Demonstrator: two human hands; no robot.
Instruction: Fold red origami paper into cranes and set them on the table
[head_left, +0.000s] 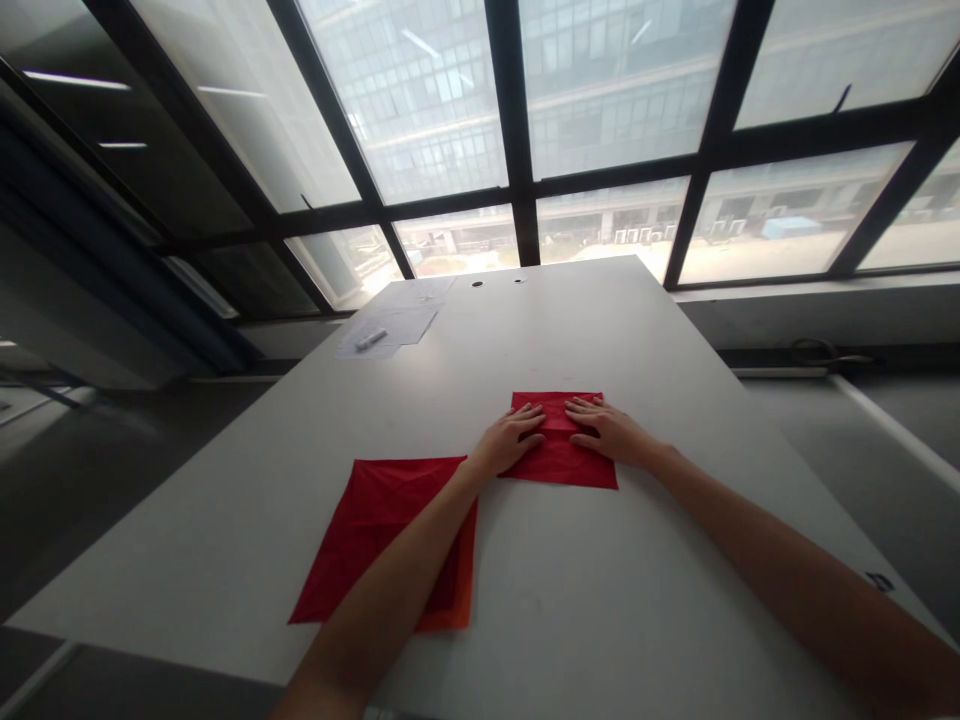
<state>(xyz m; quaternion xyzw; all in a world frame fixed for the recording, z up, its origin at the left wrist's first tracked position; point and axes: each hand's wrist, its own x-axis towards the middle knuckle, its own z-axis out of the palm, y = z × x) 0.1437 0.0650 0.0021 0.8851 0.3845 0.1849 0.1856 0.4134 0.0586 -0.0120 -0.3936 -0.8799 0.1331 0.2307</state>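
Sheet (557, 457), red, lies before you on the white table (600, 600) in the head view, under your 2 hands. You look to be smoothing it; to do that well, press evenly, stroke outward from the faint crease between your thumbs, and avoid dragging the corners. Your left hand (512, 440) rests at its left side, fingers straight and slightly spread; your right hand (609, 433) mirrors that at the right. Both thumbs stand apart, and neither hand pinches anything. Mind your left forearm: it crosses the red-and-orange pile (375, 520); whether it touches, you cannot tell.
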